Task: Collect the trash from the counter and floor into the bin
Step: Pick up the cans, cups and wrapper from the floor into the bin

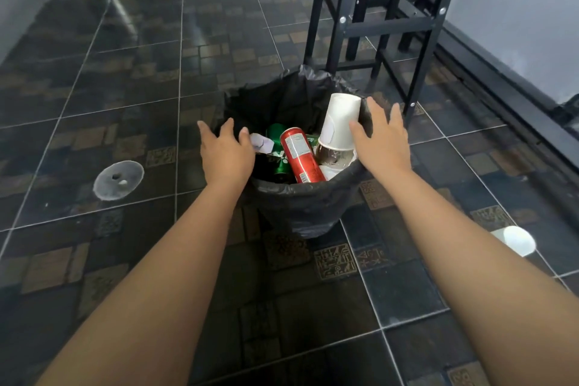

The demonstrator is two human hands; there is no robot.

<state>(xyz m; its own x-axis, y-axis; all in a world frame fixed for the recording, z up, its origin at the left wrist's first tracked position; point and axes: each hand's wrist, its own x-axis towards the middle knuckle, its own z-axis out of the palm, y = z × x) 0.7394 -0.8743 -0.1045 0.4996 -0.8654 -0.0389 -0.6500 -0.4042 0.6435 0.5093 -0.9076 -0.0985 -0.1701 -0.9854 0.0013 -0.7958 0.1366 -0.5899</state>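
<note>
Bare forearms, two, reaching forward — left hand (226, 152) and right hand (381, 141) both spread, empty, flanking black-lined round bin (300, 197). Contents: red can, green cans, upturned white paper cup. Outstanding: white round lid-like scrap (517, 241) on dark tiled floor, right of bin — right hand nearer.

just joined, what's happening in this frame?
A person reaches both arms toward a bin lined with a black bag, standing on a dark tiled floor. The left hand and right hand are open at opposite sides of its rim, holding nothing. Inside lie a red can, a green can and an upside-down white paper cup. A white round object lies on the floor to the right, apparently not yet collected.
</note>
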